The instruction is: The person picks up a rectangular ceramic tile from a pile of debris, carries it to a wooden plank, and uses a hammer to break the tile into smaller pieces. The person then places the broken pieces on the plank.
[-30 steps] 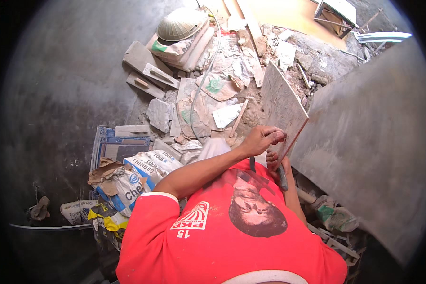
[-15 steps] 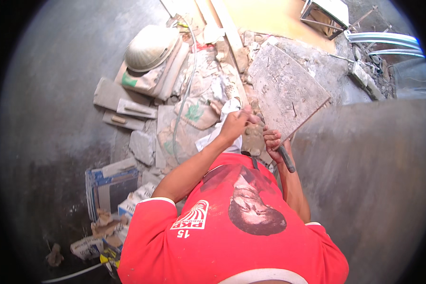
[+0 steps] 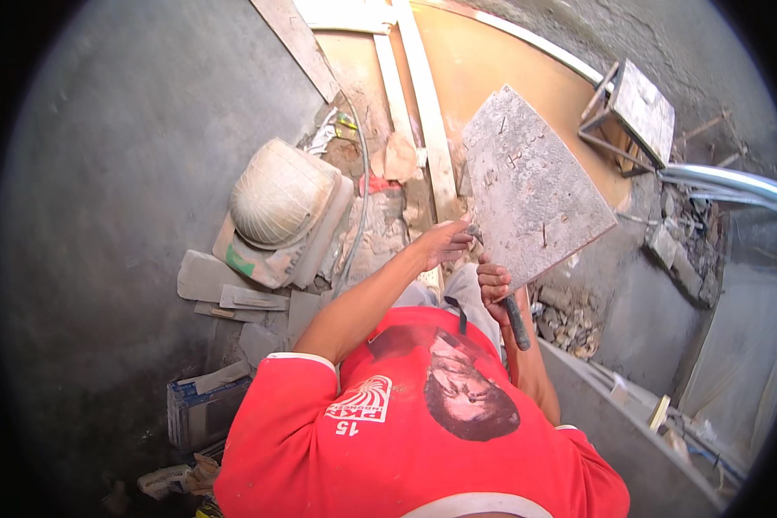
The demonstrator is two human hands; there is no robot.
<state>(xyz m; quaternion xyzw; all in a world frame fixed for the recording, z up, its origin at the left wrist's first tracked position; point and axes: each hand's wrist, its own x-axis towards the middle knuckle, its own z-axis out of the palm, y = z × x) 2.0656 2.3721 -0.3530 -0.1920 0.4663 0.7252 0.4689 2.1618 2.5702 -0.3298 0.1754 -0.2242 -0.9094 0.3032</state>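
Observation:
My right hand (image 3: 495, 285) is wrapped round a tool with a dark handle (image 3: 518, 324), whose butt sticks out below the fist. Above the fist the tool runs up to a dark end close to my left fingers; its full shape is hidden. My left hand (image 3: 445, 245) reaches in from the left with its fingers apart, beside that dark end. A rough grey board (image 3: 535, 186) with several nails standing up slants away from my right fist. Its near corner meets the fist, but I cannot tell whether the fingers grip it too.
A dusty white helmet (image 3: 283, 194) rests on stacked sacks (image 3: 324, 242) at left, with plastering floats (image 3: 252, 299) beside them. Broken rubble (image 3: 570, 319) and a low grey wall edge (image 3: 630, 406) lie right. A small frame stand (image 3: 639, 112) and long wooden strips (image 3: 427, 112) are farther off.
The head view has tilted up, so the floor things sit lower. The board has stayed with my right hand, higher against the floor behind. My left hand has shifted down slightly, its fingers more spread.

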